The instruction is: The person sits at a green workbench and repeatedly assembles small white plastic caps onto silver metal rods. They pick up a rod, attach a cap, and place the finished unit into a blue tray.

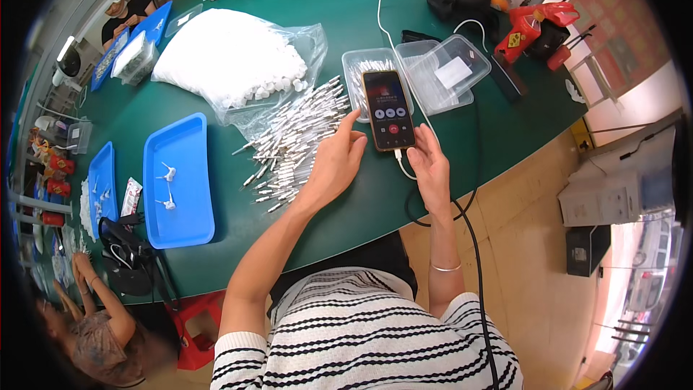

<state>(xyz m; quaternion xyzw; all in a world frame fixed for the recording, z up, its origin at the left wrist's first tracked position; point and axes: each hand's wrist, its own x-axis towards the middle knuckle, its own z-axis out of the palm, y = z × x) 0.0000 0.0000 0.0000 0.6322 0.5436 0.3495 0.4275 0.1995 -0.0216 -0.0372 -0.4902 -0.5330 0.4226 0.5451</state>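
The phone [388,105] has a glossy, glass-like face. The tubs [433,95] are clear, shiny plastic; the bag [311,45], thin crinkled film. The trays [180,173] look smooth plastic, the table [339,238] smooth, faintly shiny. The bangle [446,269] is bright metal, the sweater [346,336] textured knit cloth.

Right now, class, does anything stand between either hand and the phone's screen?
Nothing visible does. The left hand is at the lower left of the phone, the right hand by its lower right corner, and the screen is uncovered. A white cable plugs into the phone's bottom edge, clear of the screen.
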